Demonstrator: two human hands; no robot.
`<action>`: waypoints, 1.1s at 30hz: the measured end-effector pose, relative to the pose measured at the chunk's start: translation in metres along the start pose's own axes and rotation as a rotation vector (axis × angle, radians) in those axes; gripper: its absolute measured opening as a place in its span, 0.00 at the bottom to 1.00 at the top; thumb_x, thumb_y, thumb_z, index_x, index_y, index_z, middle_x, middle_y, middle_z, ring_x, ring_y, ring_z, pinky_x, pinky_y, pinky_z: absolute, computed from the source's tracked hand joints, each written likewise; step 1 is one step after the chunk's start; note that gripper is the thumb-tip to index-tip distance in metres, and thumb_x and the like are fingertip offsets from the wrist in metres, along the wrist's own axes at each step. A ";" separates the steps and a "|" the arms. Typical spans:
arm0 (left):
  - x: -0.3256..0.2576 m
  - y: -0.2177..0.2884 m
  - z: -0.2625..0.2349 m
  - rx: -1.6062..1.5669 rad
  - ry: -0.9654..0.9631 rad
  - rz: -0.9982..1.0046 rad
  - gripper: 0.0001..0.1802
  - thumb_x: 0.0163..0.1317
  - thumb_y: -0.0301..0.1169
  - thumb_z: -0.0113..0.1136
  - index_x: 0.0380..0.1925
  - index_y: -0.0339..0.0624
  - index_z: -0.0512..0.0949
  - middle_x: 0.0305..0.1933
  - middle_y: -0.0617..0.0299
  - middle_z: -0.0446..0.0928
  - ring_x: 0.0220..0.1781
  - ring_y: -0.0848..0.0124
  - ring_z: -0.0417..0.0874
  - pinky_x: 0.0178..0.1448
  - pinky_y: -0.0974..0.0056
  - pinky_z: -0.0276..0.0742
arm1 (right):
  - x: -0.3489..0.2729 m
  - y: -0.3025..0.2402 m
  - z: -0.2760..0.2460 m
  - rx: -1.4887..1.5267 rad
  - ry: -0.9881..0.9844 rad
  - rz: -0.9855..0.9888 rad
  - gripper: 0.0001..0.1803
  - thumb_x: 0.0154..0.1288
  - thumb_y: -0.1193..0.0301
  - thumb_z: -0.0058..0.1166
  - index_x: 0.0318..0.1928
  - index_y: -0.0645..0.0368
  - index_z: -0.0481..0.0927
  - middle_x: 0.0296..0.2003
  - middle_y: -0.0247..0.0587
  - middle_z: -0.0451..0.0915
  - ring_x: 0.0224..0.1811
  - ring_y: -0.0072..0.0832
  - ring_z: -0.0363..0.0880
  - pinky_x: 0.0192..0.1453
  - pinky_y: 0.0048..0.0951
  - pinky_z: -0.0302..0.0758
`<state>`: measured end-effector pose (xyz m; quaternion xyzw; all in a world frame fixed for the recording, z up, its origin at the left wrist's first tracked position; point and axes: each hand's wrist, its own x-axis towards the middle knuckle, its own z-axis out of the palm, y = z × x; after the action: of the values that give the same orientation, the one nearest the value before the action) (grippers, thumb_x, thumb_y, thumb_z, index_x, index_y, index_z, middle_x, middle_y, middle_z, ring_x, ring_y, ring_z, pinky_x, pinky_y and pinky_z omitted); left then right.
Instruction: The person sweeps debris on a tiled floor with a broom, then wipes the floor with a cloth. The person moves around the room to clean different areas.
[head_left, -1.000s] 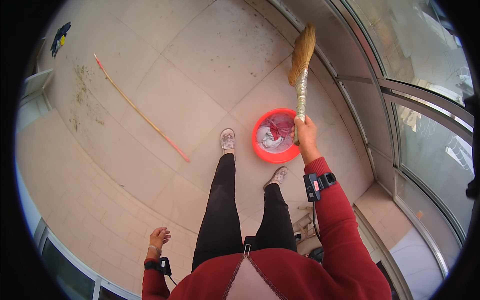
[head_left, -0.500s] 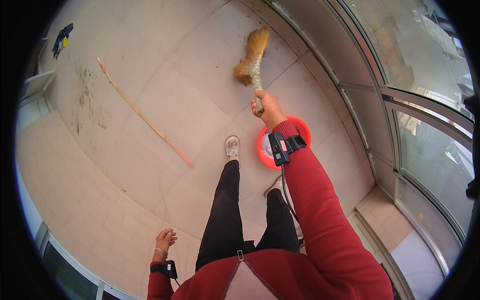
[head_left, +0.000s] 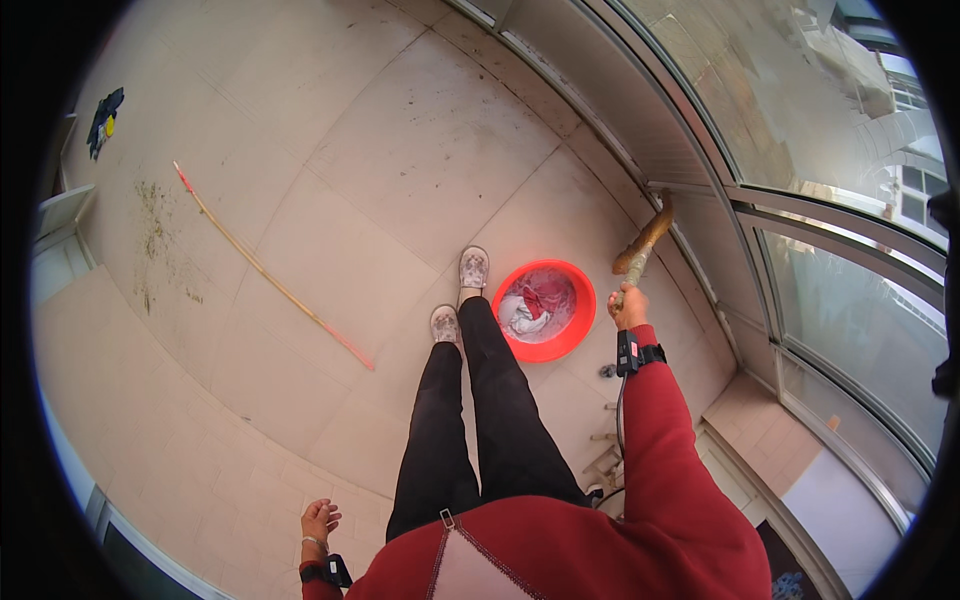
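My right hand (head_left: pixel 628 307) is closed round the wrapped handle of a short straw hand broom (head_left: pixel 645 242). The broom's bristles point away from me, close to the foot of the windowed wall on the right. Left of that hand, a red plastic basin (head_left: pixel 586 325) stands on the floor, holding soapy water and wet red and white cloth (head_left: pixel 530 306). My left hand (head_left: pixel 320 520) hangs free at the lower left, its fingers loosely bent and apart, with nothing in it.
A long thin stick (head_left: pixel 262 268) with pinkish ends lies on the tiled floor to the left. Beyond it are a patch of dark debris (head_left: pixel 155 235) and a dark cloth bundle (head_left: pixel 104 122). A small wooden stool (head_left: pixel 605 462) stands below my right arm. Framed glass (head_left: pixel 830 290) lines the right side.
The broom has swung right and nearer to me, from the open floor to beside the wall. My feet have come together left of the basin, which now shows fully.
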<state>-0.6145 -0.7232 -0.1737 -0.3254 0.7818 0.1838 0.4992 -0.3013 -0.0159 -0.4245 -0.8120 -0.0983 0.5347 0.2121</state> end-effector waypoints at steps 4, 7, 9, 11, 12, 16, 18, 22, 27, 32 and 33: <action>-0.007 0.042 0.026 0.093 0.063 -0.073 0.11 0.71 0.33 0.50 0.48 0.45 0.77 0.42 0.59 0.83 0.37 0.68 0.86 0.38 0.65 0.80 | 0.078 -0.062 0.031 -0.143 0.068 0.060 0.09 0.62 0.75 0.53 0.42 0.63 0.71 0.30 0.42 0.74 0.24 0.29 0.76 0.21 0.27 0.75; 0.002 0.102 0.048 0.132 0.031 -0.021 0.10 0.71 0.33 0.51 0.48 0.44 0.77 0.41 0.60 0.83 0.37 0.68 0.86 0.38 0.65 0.80 | 0.105 -0.094 0.087 -0.310 0.053 -0.026 0.06 0.61 0.76 0.53 0.38 0.61 0.71 0.26 0.44 0.75 0.18 0.30 0.73 0.16 0.29 0.71; 0.000 0.145 0.066 0.140 -0.014 0.035 0.11 0.71 0.33 0.51 0.49 0.44 0.77 0.42 0.59 0.83 0.38 0.68 0.86 0.40 0.64 0.80 | 0.098 -0.098 0.132 -0.592 0.032 -0.204 0.09 0.60 0.75 0.49 0.39 0.67 0.74 0.22 0.51 0.78 0.17 0.39 0.78 0.17 0.37 0.72; -0.017 0.180 0.083 0.169 -0.042 0.068 0.11 0.71 0.33 0.51 0.49 0.44 0.77 0.43 0.58 0.83 0.40 0.68 0.86 0.41 0.64 0.80 | 0.072 -0.097 0.167 -0.954 -0.007 -0.353 0.15 0.56 0.72 0.49 0.43 0.67 0.79 0.33 0.64 0.83 0.31 0.49 0.86 0.36 0.43 0.80; -0.025 0.200 0.089 0.143 -0.057 0.094 0.12 0.71 0.34 0.52 0.50 0.44 0.76 0.44 0.58 0.83 0.41 0.68 0.85 0.43 0.65 0.80 | 0.054 -0.096 0.191 -1.005 -0.037 -0.418 0.16 0.55 0.72 0.49 0.44 0.67 0.79 0.36 0.61 0.83 0.38 0.51 0.85 0.44 0.44 0.80; -0.069 0.262 0.094 0.135 -0.058 0.189 0.12 0.71 0.35 0.53 0.50 0.44 0.77 0.44 0.60 0.83 0.41 0.69 0.85 0.42 0.66 0.80 | -0.021 -0.117 0.245 -0.977 -0.340 -0.434 0.16 0.57 0.72 0.50 0.45 0.65 0.79 0.39 0.60 0.83 0.46 0.53 0.82 0.51 0.46 0.78; -0.083 0.283 0.088 0.155 -0.044 0.205 0.12 0.70 0.35 0.53 0.50 0.45 0.77 0.44 0.60 0.83 0.41 0.69 0.85 0.42 0.66 0.80 | -0.049 -0.132 0.257 -0.959 -0.425 -0.529 0.19 0.57 0.70 0.52 0.48 0.65 0.78 0.39 0.61 0.82 0.45 0.55 0.82 0.50 0.46 0.77; -0.083 0.314 0.066 0.180 -0.013 0.226 0.12 0.70 0.35 0.53 0.50 0.46 0.77 0.44 0.61 0.83 0.40 0.70 0.85 0.41 0.67 0.79 | -0.082 -0.143 0.224 -0.844 -0.464 -0.590 0.27 0.59 0.67 0.56 0.59 0.63 0.73 0.40 0.63 0.82 0.46 0.56 0.80 0.51 0.47 0.77; -0.054 0.334 0.036 0.263 -0.002 0.141 0.12 0.70 0.34 0.51 0.51 0.46 0.77 0.44 0.61 0.83 0.40 0.69 0.86 0.42 0.64 0.80 | -0.067 -0.116 0.108 -0.832 -0.177 -0.824 0.35 0.61 0.69 0.57 0.68 0.66 0.63 0.40 0.62 0.82 0.45 0.53 0.82 0.51 0.43 0.76; 0.002 0.378 0.003 0.327 -0.033 0.114 0.13 0.70 0.35 0.52 0.51 0.45 0.77 0.45 0.60 0.83 0.41 0.69 0.85 0.44 0.63 0.80 | 0.008 -0.099 0.112 -0.440 -0.103 -0.086 0.10 0.63 0.72 0.56 0.41 0.64 0.73 0.23 0.50 0.78 0.18 0.38 0.76 0.21 0.40 0.74; 0.012 0.389 -0.004 0.361 -0.013 0.090 0.13 0.70 0.35 0.52 0.51 0.45 0.77 0.45 0.60 0.83 0.41 0.69 0.85 0.44 0.63 0.80 | 0.015 -0.091 0.136 -0.373 -0.107 -0.025 0.09 0.62 0.73 0.56 0.39 0.63 0.71 0.21 0.47 0.76 0.16 0.35 0.73 0.17 0.38 0.71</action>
<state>-0.8901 -0.4496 -0.1976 -0.1938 0.8125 0.0647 0.5459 -0.4125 0.1038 -0.4423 -0.8065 -0.2170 0.5468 0.0592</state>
